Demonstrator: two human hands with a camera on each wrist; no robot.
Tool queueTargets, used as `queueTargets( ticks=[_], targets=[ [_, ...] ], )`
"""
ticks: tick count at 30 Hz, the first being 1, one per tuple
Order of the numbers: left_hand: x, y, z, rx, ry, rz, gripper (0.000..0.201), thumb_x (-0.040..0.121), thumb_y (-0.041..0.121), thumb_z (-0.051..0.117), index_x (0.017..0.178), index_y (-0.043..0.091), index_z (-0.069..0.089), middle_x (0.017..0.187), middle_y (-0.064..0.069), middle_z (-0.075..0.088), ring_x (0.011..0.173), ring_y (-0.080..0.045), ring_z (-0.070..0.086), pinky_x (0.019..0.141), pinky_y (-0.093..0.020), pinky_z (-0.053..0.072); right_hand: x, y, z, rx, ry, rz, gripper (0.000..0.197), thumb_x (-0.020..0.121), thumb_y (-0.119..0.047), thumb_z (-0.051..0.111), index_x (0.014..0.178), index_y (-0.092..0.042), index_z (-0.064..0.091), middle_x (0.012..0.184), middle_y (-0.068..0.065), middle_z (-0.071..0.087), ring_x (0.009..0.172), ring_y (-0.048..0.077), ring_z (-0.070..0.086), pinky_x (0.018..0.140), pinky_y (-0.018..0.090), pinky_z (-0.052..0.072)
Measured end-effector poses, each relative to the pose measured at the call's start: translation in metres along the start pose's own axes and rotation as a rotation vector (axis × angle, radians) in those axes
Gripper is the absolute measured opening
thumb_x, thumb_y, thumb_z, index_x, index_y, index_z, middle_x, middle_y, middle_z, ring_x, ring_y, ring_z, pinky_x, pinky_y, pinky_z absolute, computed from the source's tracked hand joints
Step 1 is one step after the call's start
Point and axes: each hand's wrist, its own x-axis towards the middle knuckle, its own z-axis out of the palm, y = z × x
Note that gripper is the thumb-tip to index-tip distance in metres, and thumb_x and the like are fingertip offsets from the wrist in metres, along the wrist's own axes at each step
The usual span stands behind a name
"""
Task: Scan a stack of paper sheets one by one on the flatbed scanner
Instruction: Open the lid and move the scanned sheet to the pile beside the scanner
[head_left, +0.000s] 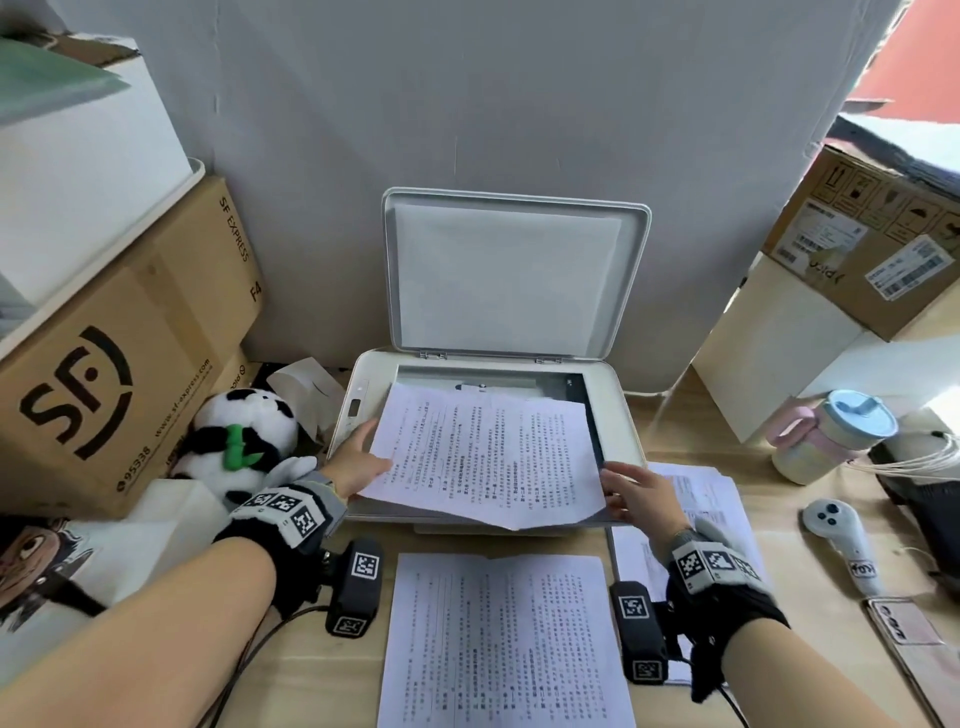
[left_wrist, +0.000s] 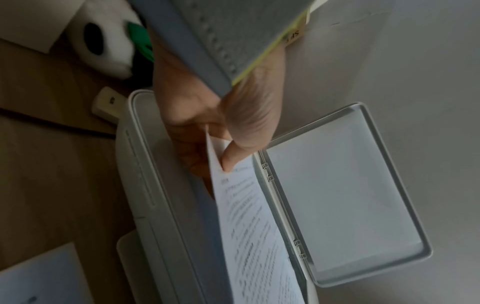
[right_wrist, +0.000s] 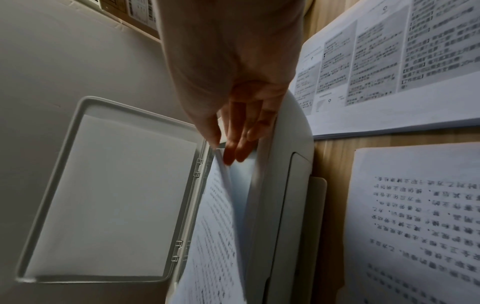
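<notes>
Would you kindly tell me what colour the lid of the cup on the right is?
Light blue; the cup lid shows best in the head view.

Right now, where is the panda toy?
In the head view the panda toy sits on the left, between the SF cardboard box and the scanner, just beyond the left hand.

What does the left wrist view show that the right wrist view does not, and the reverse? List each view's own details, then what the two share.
Only the left wrist view shows the left hand pinching the sheet between thumb and fingers, the panda toy and a white adapter with its dark cable.

Only the right wrist view shows the right hand with its fingers at the sheet's other edge, the thick paper stack and a printed page on the desk.

Both show the raised scanner lid and the printed sheet over the scanner.
</notes>
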Motion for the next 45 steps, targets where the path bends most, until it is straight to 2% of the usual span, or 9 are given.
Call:
queueTargets(
  ticks=[9,13,18,24,30,35,39,42,45],
  targets=[
    [-0.012,0.006,0.010,-0.274,-0.085,-0.062,0.040,0.089,0.000,0.057,0.128,-0.004,0.050,0.117,-0.018,0.061,0.096,-0.027,0.060,0.090,-0.038,0.049,-0.012,-0.001,-0.016,-0.090,0.006,0.016,0.026,0.090,-0.034,0.059,0.099,-0.011,0.067,0.066,0.003,0.046,0.052,0.013,0.042,0.042,0.019,0.033],
    [-0.018,0.016,0.015,-0.335,-0.183,-0.070,0.032,0.090,0.005,0.057,0.121,0.001,0.054,0.100,-0.011,0.065,0.084,-0.020,0.063,0.065,-0.025,0.058,-0.015,0.002,-0.031,-0.028,-0.013,0.032,0.022,0.092,-0.029,0.058,0.093,-0.009,0.066,0.070,0.000,0.047,0.049,0.010,0.042,0.038,0.016,0.028],
    [-0.023,0.026,0.028,-0.373,-0.229,-0.029,0.021,0.091,0.005,0.055,0.111,0.008,0.057,0.097,-0.008,0.067,0.067,-0.012,0.071,0.057,-0.024,0.058,-0.024,0.013,-0.050,-0.019,-0.038,0.035,0.013,0.093,-0.017,0.057,0.085,-0.009,0.064,0.066,0.001,0.050,0.049,0.012,0.035,0.039,0.016,0.025],
    [-0.033,0.038,0.049,-0.423,-0.272,-0.044,0.028,0.095,0.018,0.050,0.119,0.006,0.057,0.085,-0.003,0.074,0.071,-0.014,0.071,0.060,-0.027,0.058,-0.039,0.028,-0.066,-0.033,-0.009,0.031,0.025,0.092,-0.011,0.057,0.067,-0.012,0.053,0.055,-0.002,0.040,0.045,0.010,0.029,0.037,0.016,0.021],
    [-0.047,0.034,0.065,-0.301,-0.656,-0.194,0.054,0.097,0.049,0.031,0.108,0.009,0.065,0.106,-0.016,0.070,0.090,-0.023,0.069,0.077,-0.029,0.051,-0.038,0.055,-0.085,0.338,0.236,0.190,0.029,0.095,-0.012,0.052,0.067,-0.014,0.046,0.042,-0.007,0.037,0.030,0.004,0.030,0.030,0.014,0.019],
    [-0.052,0.007,0.080,0.005,-0.772,-0.307,0.049,0.097,0.047,0.034,0.112,0.011,0.063,0.099,-0.008,0.073,0.093,-0.017,0.069,0.080,-0.026,0.046,-0.035,0.081,-0.097,0.367,0.354,0.301,0.009,0.095,-0.011,0.051,0.086,-0.007,0.051,0.069,0.004,0.049,0.044,0.003,0.050,0.034,0.012,0.034],
    [-0.051,-0.022,0.090,0.220,-0.719,-0.380,0.037,0.097,0.045,0.039,0.106,0.019,0.063,0.096,0.000,0.073,0.087,-0.013,0.068,0.068,-0.019,0.047,-0.040,0.101,-0.100,0.375,0.467,0.371,0.011,0.091,-0.006,0.052,0.081,-0.009,0.050,0.075,0.009,0.055,0.049,0.011,0.050,0.033,0.009,0.033],
    [-0.050,-0.042,0.092,0.292,-0.637,-0.415,0.027,0.097,0.041,0.042,0.104,0.021,0.060,0.098,0.001,0.069,0.078,-0.010,0.066,0.064,-0.018,0.047,-0.041,0.118,-0.107,0.282,0.500,0.446,0.022,0.090,0.001,0.047,0.071,-0.010,0.045,0.055,0.005,0.060,0.054,0.014,0.051,0.033,0.012,0.038],
    [-0.050,-0.058,0.094,0.232,-0.490,-0.458,0.022,0.098,0.033,0.044,0.103,0.017,0.057,0.091,-0.003,0.067,0.066,-0.011,0.064,0.055,-0.018,0.043,-0.043,0.137,-0.111,0.200,0.455,0.495,0.024,0.094,-0.002,0.046,0.072,-0.012,0.043,0.037,-0.004,0.056,0.061,0.018,0.052,0.054,0.023,0.047]
  ],
)
